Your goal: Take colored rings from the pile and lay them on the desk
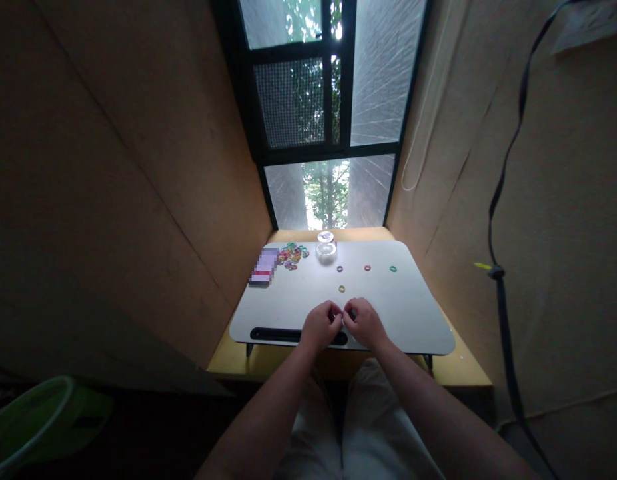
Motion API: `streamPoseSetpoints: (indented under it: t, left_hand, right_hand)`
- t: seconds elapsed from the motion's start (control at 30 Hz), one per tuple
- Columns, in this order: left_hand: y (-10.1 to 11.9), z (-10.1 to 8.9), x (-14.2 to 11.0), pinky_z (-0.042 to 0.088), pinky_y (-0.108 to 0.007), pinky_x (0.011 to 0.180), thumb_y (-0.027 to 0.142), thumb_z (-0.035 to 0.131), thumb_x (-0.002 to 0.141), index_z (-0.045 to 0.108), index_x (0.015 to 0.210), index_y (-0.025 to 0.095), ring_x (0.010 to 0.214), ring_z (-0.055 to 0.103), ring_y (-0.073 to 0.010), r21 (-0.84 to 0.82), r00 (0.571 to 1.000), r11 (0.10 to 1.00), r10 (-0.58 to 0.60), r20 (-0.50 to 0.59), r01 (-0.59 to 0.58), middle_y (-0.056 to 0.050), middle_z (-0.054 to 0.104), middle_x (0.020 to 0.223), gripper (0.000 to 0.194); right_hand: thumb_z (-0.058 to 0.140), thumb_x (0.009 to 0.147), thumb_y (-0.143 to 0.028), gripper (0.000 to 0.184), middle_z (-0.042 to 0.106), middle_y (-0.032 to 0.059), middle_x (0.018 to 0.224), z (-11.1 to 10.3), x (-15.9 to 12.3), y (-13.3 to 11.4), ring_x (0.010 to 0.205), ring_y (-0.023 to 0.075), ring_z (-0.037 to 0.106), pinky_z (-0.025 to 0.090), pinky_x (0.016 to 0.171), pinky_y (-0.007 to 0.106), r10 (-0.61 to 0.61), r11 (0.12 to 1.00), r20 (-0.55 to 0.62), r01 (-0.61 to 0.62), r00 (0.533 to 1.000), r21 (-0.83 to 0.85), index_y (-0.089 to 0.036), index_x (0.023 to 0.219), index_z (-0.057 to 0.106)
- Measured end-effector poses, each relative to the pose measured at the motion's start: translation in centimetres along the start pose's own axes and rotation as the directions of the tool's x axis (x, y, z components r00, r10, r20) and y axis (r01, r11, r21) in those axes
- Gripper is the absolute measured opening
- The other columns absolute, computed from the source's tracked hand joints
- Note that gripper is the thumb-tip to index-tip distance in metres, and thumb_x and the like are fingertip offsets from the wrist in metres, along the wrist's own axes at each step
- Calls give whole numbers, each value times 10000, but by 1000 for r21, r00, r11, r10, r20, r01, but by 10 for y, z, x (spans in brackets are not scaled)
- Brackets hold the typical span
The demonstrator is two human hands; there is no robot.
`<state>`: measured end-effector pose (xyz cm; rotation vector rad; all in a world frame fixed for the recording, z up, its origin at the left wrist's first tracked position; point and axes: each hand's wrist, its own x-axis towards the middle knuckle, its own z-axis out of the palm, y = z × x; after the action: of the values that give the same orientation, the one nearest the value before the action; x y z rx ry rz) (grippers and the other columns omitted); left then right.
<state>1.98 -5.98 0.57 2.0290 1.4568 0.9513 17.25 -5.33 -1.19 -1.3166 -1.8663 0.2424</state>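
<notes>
My left hand point(322, 323) and my right hand point(361, 321) meet over the front middle of a white lap table point(283, 303). Both are closed, thumbs and fingers pinched together, fingertips nearly touching. Whatever sits between them is too small to make out. Just beyond my fingers lies a yellow ring point(342, 289), perhaps a small hair tie. Farther back, spaced in a row, are a dark purple ring point(340, 269), a red ring point(367, 268) and a green ring point(393, 269). A pile of mixed coloured rings point(292, 255) lies at the back left.
A clear round container point(326, 251) stands at the table's back, with a lid-like disc point(326, 237) behind it. A blurred-out flat object point(264, 267) lies at the left. A black slot point(273, 335) runs along the front edge. Walls flank both sides; a dark cord point(503, 320) hangs at right.
</notes>
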Motion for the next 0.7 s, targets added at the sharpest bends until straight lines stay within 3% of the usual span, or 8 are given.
streamPoseSetpoints:
  t: [0.7]
  left_hand:
    - [5, -2, -5, 357, -233, 597, 300, 532, 790, 586, 807, 188, 628, 499, -106, 26, 1000, 1000, -5, 24, 4, 11, 598, 703, 125]
  right_hand:
    - [534, 732, -148, 81, 533, 18, 688, -3, 1, -2, 718, 169, 471, 373, 679, 281, -2, 1000, 12, 2, 1000, 4, -201, 674, 512]
